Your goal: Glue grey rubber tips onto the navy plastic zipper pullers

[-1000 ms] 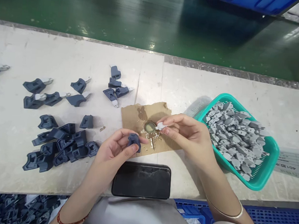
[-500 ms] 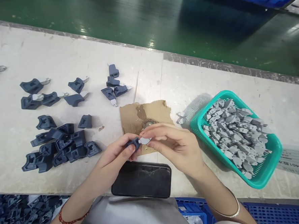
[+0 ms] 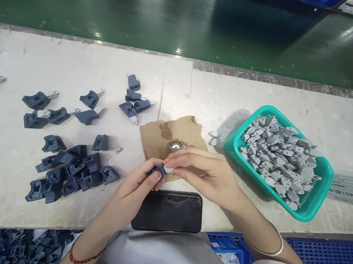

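Note:
My left hand [image 3: 140,185] grips a dark blue-grey plastic part [image 3: 158,170] between thumb and fingers. A light grey piece [image 3: 168,169] is pinched in my right hand [image 3: 205,173], its end against the dark part. Both hands are over the near edge of a piece of brown cardboard [image 3: 153,140], which has a wet stain and a round metallic object [image 3: 174,146] on it. Just below the hands lies a black phone [image 3: 171,212]. Two small grey pieces [image 3: 214,138] rest right of the cardboard.
A green basket [image 3: 322,196] full of grey pieces stands at the right. Loose dark parts [image 3: 92,162] are piled at the left, with joined dark-and-grey parts [image 3: 89,116] behind them. Blue crates [image 3: 321,260] are below the table [image 3: 179,88], and a green surface [image 3: 126,21] lies beyond it.
My right hand has moved slightly left, bringing the light grey piece closer into the dark part. More of the round metallic object now shows.

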`<state>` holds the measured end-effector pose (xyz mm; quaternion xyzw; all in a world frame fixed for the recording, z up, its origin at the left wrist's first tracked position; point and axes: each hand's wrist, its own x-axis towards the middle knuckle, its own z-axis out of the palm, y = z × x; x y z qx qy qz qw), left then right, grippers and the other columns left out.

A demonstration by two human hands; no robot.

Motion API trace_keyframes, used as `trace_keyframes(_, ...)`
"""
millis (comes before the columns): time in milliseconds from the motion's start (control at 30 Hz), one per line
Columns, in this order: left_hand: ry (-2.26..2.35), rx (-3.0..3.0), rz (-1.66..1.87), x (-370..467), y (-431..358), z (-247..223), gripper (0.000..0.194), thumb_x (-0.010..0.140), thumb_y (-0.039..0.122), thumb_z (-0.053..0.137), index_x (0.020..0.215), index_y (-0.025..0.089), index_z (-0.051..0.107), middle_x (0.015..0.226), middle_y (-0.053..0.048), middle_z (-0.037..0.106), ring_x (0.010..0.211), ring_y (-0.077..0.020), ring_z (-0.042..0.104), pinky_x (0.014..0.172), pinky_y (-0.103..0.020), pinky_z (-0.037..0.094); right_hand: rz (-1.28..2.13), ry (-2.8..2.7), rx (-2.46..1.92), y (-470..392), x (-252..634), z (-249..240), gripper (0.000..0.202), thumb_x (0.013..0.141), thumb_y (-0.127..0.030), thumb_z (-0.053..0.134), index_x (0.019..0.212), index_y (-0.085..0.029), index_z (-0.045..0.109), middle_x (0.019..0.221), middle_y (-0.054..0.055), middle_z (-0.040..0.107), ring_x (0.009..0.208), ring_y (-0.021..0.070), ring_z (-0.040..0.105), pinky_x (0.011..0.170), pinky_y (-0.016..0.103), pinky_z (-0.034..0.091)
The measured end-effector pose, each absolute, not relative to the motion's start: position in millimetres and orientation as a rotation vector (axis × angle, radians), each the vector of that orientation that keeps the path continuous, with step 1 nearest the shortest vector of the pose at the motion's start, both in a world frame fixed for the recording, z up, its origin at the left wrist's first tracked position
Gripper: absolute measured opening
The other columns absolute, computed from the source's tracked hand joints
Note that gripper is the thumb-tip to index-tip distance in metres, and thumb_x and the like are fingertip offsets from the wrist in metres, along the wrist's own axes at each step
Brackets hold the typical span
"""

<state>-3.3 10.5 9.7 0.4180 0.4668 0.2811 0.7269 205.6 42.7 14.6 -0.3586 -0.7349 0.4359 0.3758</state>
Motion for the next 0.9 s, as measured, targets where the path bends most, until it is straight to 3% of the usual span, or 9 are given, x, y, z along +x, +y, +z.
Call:
trace_keyframes(367,1.013,0.928,0.594,-6.4,11.2,12.3,0.034,0.105,0.050,0.052,0.100,0.020,0.068,0.072,0.001,0.049,0.067,-0.0155,0.043,0.066,-0.029,0.035,1.051,-1.958,-0.892,39.3,210.6,20.4,0.020,0.099,-0.016,0.069,0.116,-0.023,0.076,0.105,0.006,0.082,0.098,0.0184,0.077,0.088,0.029,0.063)
trace_keyframes(533,1.019,0.998,0.536,-10.3,11.0,21.5,0.035,0.106,0.051,0.049,0.099,0.022,0.067,0.071,0.002,0.048,0.066,-0.0146,0.042,0.065,-0.029,0.032,1.065,-1.960,-0.921,39.2,214.1,24.8,0.009,0.098,-0.018,0.071,0.105,-0.022,0.076,0.094,0.004,0.081,0.083,0.0171,0.076,0.075,0.027,0.062)
trace_keyframes(900,1.024,1.028,0.472,-14.3,12.9,25.7,0.037,0.107,0.053,0.045,0.097,0.023,0.065,0.074,0.002,0.046,0.070,-0.0164,0.041,0.068,-0.030,0.033,1.153,-1.930,-0.944,35.8,209.1,23.5,0.008,0.101,-0.020,0.067,0.103,-0.021,0.075,0.094,0.005,0.081,0.085,0.0178,0.076,0.076,0.029,0.061)
